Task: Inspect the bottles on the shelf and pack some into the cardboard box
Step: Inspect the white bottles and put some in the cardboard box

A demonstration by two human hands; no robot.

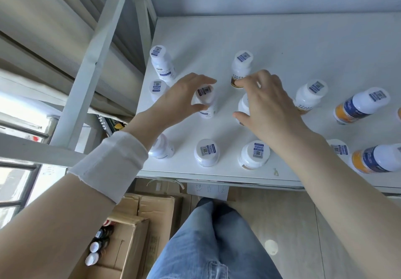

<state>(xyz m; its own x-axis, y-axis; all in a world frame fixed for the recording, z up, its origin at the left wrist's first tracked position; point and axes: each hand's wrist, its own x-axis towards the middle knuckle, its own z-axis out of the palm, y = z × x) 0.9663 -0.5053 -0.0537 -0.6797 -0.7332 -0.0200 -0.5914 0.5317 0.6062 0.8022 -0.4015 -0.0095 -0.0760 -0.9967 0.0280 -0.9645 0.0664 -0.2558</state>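
Several white bottles with code stickers on their caps stand on the white shelf (pixel 282 44). My left hand (pixel 180 98) curls around one middle-row bottle (pixel 206 98), thumb and fingers close to its cap but apart. My right hand (pixel 264 103) hovers over another middle-row bottle (pixel 243 105), mostly hiding it, fingers spread. Its fingertips reach the brown-banded bottle (pixel 241 66) behind. The open cardboard box (pixel 130 242) sits on the floor at lower left with a few bottles (pixel 95 246) inside.
Orange-and-blue labelled bottles (pixel 360 107) stand at the shelf's right. The shelf's metal uprights (pixel 93 62) rise at left. Another cardboard box (pixel 156 205) lies under the shelf edge. My jeans-clad legs (pixel 217 242) stand before the shelf.
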